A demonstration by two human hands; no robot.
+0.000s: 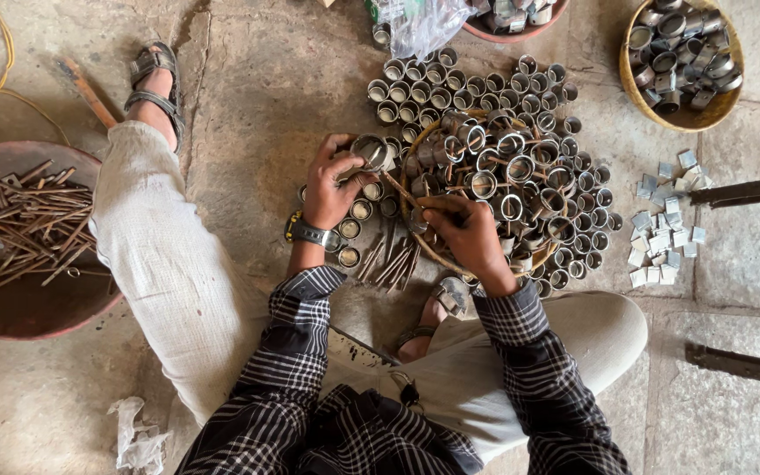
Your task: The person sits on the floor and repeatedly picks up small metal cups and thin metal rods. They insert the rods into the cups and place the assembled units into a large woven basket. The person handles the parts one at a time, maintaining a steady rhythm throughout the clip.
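A basket [415, 189] of metal rings [507, 167] sits at frame centre, more rings around it. A bowl [10, 303] of rods [32, 224] lies at left, a second basket [714, 110] upper right, flat pieces [666, 229] right.

A small floor-level metal workshop is shown: work is done on a cracked stone floor [266, 79], where rows of short metal rings [450, 88], baskets of rings [681, 62], a bowl of metal rods [28, 229] and cut metal squares [666, 229] are spread.

Silvery metal rings [494, 167], black-and-white checked sleeves [296, 352], cream trousers [160, 255].
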